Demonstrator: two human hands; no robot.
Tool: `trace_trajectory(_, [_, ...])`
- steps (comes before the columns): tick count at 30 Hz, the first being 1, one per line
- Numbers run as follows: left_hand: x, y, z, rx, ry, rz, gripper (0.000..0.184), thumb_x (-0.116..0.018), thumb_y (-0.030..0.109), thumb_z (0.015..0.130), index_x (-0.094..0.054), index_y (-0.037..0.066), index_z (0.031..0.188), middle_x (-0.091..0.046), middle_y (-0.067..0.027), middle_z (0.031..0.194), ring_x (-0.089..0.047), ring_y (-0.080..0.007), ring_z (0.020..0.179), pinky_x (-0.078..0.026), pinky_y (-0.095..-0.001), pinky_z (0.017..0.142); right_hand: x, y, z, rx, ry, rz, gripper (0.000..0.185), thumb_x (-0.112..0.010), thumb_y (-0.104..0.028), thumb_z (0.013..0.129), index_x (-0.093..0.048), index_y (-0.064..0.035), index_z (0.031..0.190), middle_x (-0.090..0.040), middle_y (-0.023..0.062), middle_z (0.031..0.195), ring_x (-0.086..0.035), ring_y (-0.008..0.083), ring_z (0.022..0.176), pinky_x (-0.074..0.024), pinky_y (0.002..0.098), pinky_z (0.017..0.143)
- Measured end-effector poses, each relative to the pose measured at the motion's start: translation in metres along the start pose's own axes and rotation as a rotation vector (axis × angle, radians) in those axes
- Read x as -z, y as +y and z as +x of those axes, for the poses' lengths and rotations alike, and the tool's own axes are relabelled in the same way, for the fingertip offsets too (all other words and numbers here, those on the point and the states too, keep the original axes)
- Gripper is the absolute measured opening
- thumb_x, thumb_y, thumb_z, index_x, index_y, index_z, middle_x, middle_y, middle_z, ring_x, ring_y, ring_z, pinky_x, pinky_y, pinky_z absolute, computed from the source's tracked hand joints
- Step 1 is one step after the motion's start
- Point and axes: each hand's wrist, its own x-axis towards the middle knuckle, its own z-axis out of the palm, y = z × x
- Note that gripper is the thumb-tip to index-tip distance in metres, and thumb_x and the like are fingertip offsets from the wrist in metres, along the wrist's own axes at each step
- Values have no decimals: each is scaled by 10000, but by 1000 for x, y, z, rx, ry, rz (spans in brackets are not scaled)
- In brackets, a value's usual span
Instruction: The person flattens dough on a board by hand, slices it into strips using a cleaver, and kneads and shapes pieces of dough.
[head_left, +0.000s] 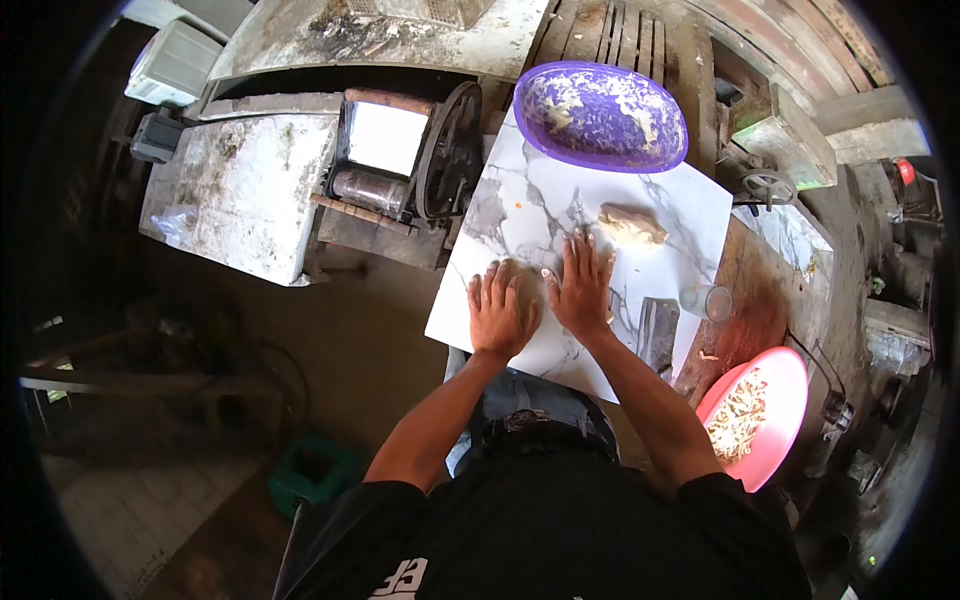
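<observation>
My left hand (499, 312) lies palm down on a white marble-patterned board (545, 205), with its fingers spread. To its right, my right hand (580, 290) rests flat on the same board, fingers stretched out. Neither one holds anything. Just beyond the right fingertips sits a pale lump that looks like dough (632, 226). A grey, flat rectangular block or blade (658, 334) lies to the right of my right wrist. Near it is a clear drinking glass (716, 303).
A purple basin (601, 160) smeared with pale residue stands at the board's far edge. At lower right, a pink basin (782, 420) holds many small pale pieces. A roller machine with a large wheel (448, 150) stands left, beside a stained white table (240, 190).
</observation>
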Motion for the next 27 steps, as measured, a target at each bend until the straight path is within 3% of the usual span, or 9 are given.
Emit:
trace_trajectory(9, [1,-2,4,-19,-53,37,525,-565,373,876,-497,32,1269,-367,-166,1461,-278,-332,1398,-154,-556,1140,-6,2,34,47,-16,88,602,-505,-365,943,-355,-72,1447,-323,138,1516,-242,344,1428,-150,628,1120])
trace_trajectory(12, [2,-2,2,-32,-56,59,536,-567,375,871,-491,34,1278,-366,-163,1462,-279,-330,1399,-153,-556,1141,-7,0,44,63,74,86,563,-527,-271,937,-371,-53,1432,-385,151,1478,-313,333,1391,-157,602,1117])
trace_trajectory(15, [2,1,2,-25,-21,23,546,-566,378,869,-483,38,1288,-365,-158,1461,-269,-326,1403,-152,-553,1144,-6,5,53,60,118,200,499,-522,-203,936,-415,-50,1398,-462,147,1421,-419,327,1303,-270,527,1074])
trace_trajectory(17, [-2,0,-1,-16,-12,46,551,-572,377,867,-478,43,1295,-366,-152,1460,-257,-321,1408,-144,-547,1149,-13,11,54,-95,225,437,418,-512,-143,931,-474,-36,1333,-550,145,1328,-502,321,1193,-330,444,1031])
trace_trajectory(19, [2,0,2,-18,1,28,553,-576,381,868,-479,47,1297,-372,-144,1456,-254,-308,1410,-140,-535,1152,-16,18,62,-165,330,626,368,-479,-232,975,-508,-24,1277,-632,124,1190,-521,300,1173,-356,410,1024])
trace_trajectory(21, [5,-1,-2,-75,63,-47,553,-612,337,841,-466,25,1273,-392,-158,1423,-276,-312,1397,-156,-541,1140,-10,15,58,-414,289,1122,350,-436,-256,1009,-517,-33,1266,-669,92,1151,-551,225,1128,-326,362,1027])
trace_trajectory(23, [11,2,-3,-176,125,-71,514,-647,300,834,-501,41,1254,-457,-159,1375,-336,-320,1364,-225,-505,1126,-2,13,58,-486,303,1290,389,-424,-310,1009,-510,-45,1281,-668,91,1155,-546,220,1138,-324,376,1024])
trace_trajectory(25, [7,14,-10,-290,-7,-477,499,-692,245,822,-521,54,1250,-534,-152,1312,-463,-340,1267,-353,-470,1062,0,10,45,-665,273,1620,471,-401,-416,1009,-497,-70,1312,-666,90,1162,-536,210,1158,-321,405,1017])
trace_trajectory(27, [11,44,-15,-224,-14,-764,492,-687,288,870,-527,24,1252,-645,-185,1104,-656,-353,957,-530,-417,827,2,7,30,-644,293,1585,520,-391,-468,998,-483,-80,1332,-659,91,1180,-529,211,1173,-322,432,1006])
